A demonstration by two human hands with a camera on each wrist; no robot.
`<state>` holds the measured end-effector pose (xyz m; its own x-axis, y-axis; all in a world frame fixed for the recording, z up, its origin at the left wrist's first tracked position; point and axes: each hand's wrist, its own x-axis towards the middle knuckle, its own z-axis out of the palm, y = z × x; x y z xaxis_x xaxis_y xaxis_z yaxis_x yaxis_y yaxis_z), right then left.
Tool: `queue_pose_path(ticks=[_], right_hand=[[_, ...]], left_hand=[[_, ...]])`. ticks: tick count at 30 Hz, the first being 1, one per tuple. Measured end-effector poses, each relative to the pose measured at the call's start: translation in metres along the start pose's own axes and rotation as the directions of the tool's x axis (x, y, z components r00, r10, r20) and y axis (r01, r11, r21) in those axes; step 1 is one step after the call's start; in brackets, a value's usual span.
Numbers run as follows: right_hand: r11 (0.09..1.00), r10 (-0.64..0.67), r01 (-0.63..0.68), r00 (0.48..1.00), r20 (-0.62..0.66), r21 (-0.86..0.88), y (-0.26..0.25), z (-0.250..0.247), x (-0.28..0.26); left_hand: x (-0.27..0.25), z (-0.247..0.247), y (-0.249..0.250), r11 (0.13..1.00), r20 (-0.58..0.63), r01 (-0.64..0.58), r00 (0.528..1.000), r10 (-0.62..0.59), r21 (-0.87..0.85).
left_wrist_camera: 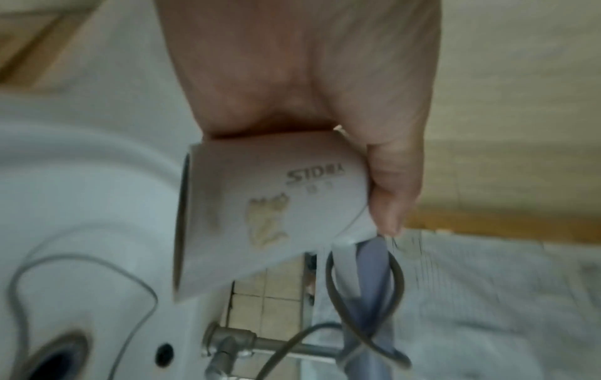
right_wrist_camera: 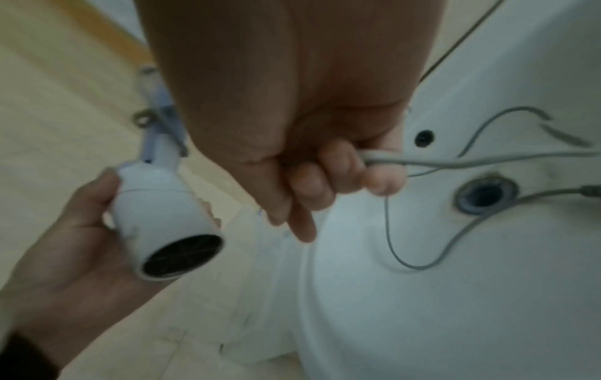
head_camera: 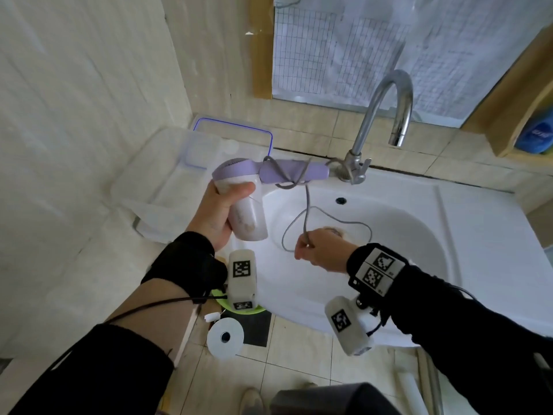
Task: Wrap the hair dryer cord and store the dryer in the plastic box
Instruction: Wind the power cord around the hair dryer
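My left hand [head_camera: 221, 211] grips the white barrel of the hair dryer [head_camera: 248, 214] over the sink's left rim; the barrel [left_wrist_camera: 260, 210] fills the left wrist view. Its lilac handle [head_camera: 293, 172] points right toward the tap, with a few turns of grey cord [head_camera: 287, 175] wound round it. The rest of the cord [head_camera: 308, 211] hangs down to my right hand [head_camera: 314, 250], which pinches it [right_wrist_camera: 374, 156] over the basin; a slack loop lies in the bowl. The clear plastic box [head_camera: 197, 151] with a blue rim stands at the back left.
A white sink [head_camera: 389, 280] with a drain [right_wrist_camera: 484, 195] lies under both hands. The chrome tap [head_camera: 386, 115] rises just right of the dryer handle. A clear lid [head_camera: 155, 205] lies on the counter at the left. A paper roll [head_camera: 224, 336] sits on the floor.
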<state>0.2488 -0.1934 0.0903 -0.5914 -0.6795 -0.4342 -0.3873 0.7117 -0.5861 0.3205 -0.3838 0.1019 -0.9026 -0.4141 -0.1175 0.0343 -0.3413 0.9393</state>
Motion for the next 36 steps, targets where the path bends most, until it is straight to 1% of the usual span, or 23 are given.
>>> queue_pose_path(ticks=[2,4,7,10,13,17,19,22,25,27,29,31,34,36], right_hand=[[0.986,-0.025,0.026,1.0,0.013,-0.167,-0.005,-0.004,-0.004],[0.971,-0.045,0.052,0.998,0.034,-0.234,-0.011,-0.011,-0.008],[0.944,-0.104,0.106,0.994,0.022,-0.312,-0.018,-0.029,-0.016],[0.942,-0.143,0.127,0.989,-0.03,-0.312,-0.021,-0.05,-0.021],[0.967,-0.135,0.112,0.987,-0.084,-0.231,-0.019,-0.067,-0.023],[0.984,-0.121,0.094,0.976,-0.179,-0.154,-0.013,-0.078,-0.021],[0.984,-0.129,0.105,0.976,-0.175,-0.141,-0.009,-0.082,-0.02],[0.989,-0.132,0.12,0.98,-0.151,-0.083,-0.004,-0.085,-0.019],[0.995,-0.093,0.097,0.981,-0.172,0.013,0.002,-0.089,-0.021],[0.996,-0.073,0.081,0.982,-0.173,0.044,0.007,-0.09,-0.02],[0.995,-0.054,0.066,0.988,-0.147,0.075,0.013,-0.091,-0.02],[0.987,-0.062,0.076,0.993,-0.103,0.139,0.017,-0.091,-0.02],[0.951,-0.089,0.101,0.995,-0.055,0.292,0.023,-0.088,-0.022],[0.933,-0.067,0.079,0.997,-0.044,0.35,0.025,-0.081,-0.022]], left_hand=[[0.002,0.0,0.002,0.994,-0.079,-0.031,0.996,0.04,0.103],[0.004,-0.001,-0.001,0.974,-0.121,-0.041,0.99,0.07,0.223],[0.005,-0.007,-0.008,0.927,-0.162,0.001,0.985,0.065,0.375],[0.0,-0.01,-0.01,0.879,-0.104,0.015,0.994,0.04,0.477],[-0.007,-0.009,-0.007,0.866,-0.042,0.004,0.999,0.019,0.5],[-0.012,-0.008,0.0,0.844,0.093,0.004,0.994,-0.064,0.536],[-0.012,-0.007,0.003,0.857,0.132,0.009,0.987,-0.09,0.515],[-0.011,-0.01,0.005,0.89,0.157,0.048,0.979,-0.133,0.454],[-0.01,-0.017,0.004,0.923,0.191,0.094,0.966,-0.176,0.373],[-0.009,-0.025,0.003,0.943,0.224,0.129,0.953,-0.204,0.308],[-0.009,-0.03,0.002,0.958,0.268,0.154,0.938,-0.219,0.243],[-0.011,-0.035,-0.001,0.969,0.307,0.19,0.923,-0.232,0.159],[-0.015,-0.041,-0.008,0.961,0.287,0.275,0.922,-0.26,-0.011],[-0.019,-0.04,-0.013,0.937,0.26,0.331,0.92,-0.294,-0.11]])
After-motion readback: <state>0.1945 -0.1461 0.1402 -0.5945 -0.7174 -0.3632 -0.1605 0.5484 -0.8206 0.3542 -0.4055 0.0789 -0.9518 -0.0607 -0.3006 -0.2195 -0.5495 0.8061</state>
